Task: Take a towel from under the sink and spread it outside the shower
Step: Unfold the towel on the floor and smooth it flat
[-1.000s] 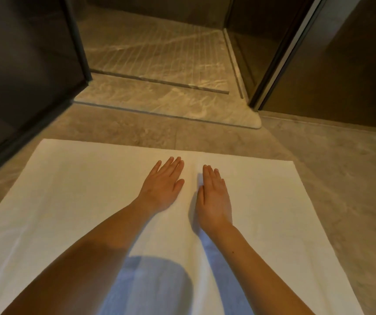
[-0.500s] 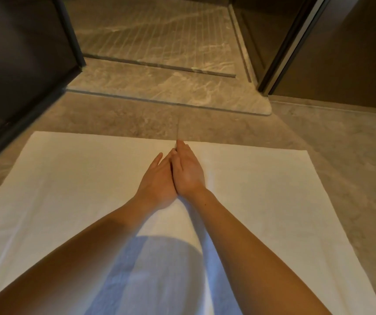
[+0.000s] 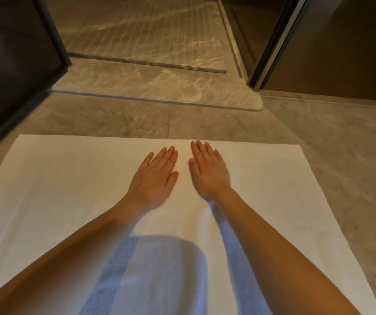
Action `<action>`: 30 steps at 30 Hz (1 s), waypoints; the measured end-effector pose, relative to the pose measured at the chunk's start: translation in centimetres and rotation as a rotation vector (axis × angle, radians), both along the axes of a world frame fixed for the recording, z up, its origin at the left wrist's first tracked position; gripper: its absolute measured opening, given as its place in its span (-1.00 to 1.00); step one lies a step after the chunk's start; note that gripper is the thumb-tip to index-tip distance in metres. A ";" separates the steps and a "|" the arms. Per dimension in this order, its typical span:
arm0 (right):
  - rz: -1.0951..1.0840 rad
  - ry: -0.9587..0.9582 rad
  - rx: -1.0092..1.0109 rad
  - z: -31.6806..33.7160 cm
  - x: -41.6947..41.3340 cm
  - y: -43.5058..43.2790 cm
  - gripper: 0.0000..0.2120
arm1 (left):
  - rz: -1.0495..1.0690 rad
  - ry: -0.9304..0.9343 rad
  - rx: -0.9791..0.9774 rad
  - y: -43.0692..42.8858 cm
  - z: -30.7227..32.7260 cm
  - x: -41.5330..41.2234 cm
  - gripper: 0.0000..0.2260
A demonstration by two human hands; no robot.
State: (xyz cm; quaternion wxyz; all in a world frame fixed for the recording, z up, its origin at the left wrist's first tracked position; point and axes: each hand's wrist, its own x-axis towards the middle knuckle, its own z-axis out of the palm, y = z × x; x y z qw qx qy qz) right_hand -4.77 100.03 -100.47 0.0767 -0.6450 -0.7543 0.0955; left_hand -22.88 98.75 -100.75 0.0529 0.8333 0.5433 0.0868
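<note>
1. The white towel (image 3: 273, 189) lay flat on the floor (image 3: 341, 144), just short of the shower threshold (image 3: 159, 87).
2. The left hand (image 3: 154, 178) and right hand (image 3: 207, 171) rested palms down near the towel's threshold-side edge, fingers extended, gripping nothing.
3. Risk, as judged: uneven outward pressure could bunch or skew the cloth.

I see no words, numbers, labels or signs to read here. The white towel (image 3: 68, 178) is plain, with no tag or brand showing. The stone floor (image 3: 341, 155) has only its own swirly marks, and the dark shower door (image 3: 12, 64) has no writing.
</note>
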 end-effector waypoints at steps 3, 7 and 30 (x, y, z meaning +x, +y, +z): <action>-0.057 -0.013 0.000 0.0 3.0 0.0 -0.47 | 0.007 -0.009 -0.010 0.0 0.1 -0.1 -0.48; -0.139 -0.042 0.008 0.1 7.9 -0.5 -0.49 | 0.008 -0.016 -0.034 0.0 0.2 -0.1 -0.48; -0.358 0.890 0.092 4.1 -3.5 -9.0 -0.59 | 0.023 -0.036 0.020 -7.4 1.8 -1.1 -0.46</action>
